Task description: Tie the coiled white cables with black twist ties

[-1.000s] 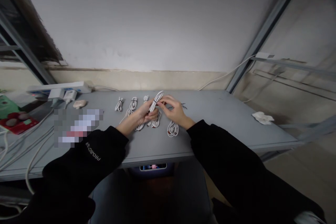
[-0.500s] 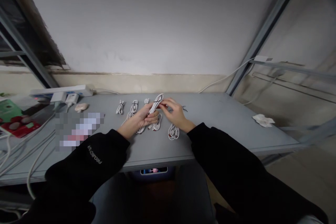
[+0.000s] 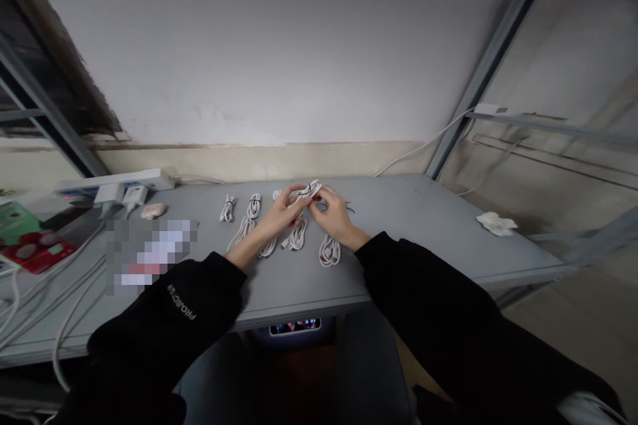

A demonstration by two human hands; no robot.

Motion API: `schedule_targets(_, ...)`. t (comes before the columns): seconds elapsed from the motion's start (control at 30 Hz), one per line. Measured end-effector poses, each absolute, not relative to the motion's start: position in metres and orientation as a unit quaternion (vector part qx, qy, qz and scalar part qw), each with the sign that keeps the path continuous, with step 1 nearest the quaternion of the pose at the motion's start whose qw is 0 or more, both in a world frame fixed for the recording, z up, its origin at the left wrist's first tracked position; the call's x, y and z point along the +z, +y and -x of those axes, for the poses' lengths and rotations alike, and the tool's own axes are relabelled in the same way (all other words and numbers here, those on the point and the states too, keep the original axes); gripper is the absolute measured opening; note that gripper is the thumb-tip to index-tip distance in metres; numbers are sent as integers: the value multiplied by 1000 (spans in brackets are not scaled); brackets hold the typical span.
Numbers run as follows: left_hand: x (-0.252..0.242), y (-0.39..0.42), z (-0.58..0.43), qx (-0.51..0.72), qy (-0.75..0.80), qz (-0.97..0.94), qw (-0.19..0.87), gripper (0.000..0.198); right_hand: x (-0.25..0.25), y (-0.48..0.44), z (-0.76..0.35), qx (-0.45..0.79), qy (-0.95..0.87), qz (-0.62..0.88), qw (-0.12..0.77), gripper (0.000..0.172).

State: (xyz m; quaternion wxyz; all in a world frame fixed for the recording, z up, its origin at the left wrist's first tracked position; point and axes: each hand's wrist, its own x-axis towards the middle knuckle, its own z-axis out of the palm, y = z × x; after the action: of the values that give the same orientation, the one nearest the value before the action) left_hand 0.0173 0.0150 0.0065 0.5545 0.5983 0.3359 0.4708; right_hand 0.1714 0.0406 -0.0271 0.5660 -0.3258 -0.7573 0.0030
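Both hands meet over the middle of a grey table (image 3: pixel 423 226). My left hand (image 3: pixel 280 214) and my right hand (image 3: pixel 335 215) are both closed on one coiled white cable (image 3: pixel 308 191), held a little above the tabletop with a thin black tie around it. Under and beside the hands lie several more coiled white cables: two small tied bundles at the back (image 3: pixel 228 208) (image 3: pixel 254 204), looser coils in front (image 3: pixel 298 237) and one near my right wrist (image 3: pixel 329 251). A few black ties (image 3: pixel 349 207) lie just right of my right hand.
A white power strip (image 3: pixel 119 183) with plugged adapters sits at the back left, and several white cords (image 3: pixel 54 279) trail off the left edge. A crumpled white tissue (image 3: pixel 493 223) lies far right. A red and green packet (image 3: pixel 30 246) is at the left. A metal frame post (image 3: pixel 478 73) rises behind.
The held cable has tipped from upright-slanted to nearly level and moved slightly right. My left hand has slid up along it towards my right hand.
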Motion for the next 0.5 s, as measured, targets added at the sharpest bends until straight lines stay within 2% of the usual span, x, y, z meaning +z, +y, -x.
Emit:
schedule_targets(0.3, -4, 27, -12, 497, 394, -717, 290, 20, -27, 38, -170, 2, -751, 355, 557, 16)
schedule_targets(0.4, -7, 27, -10, 488, 391, -751, 212, 23, -27, 36, -170, 7, -755, 349, 555, 15)
schedule_targets(0.5, -8, 27, -9, 467, 397, -767, 188, 27, -27, 35, -169, 32, -754, 344, 559, 12)
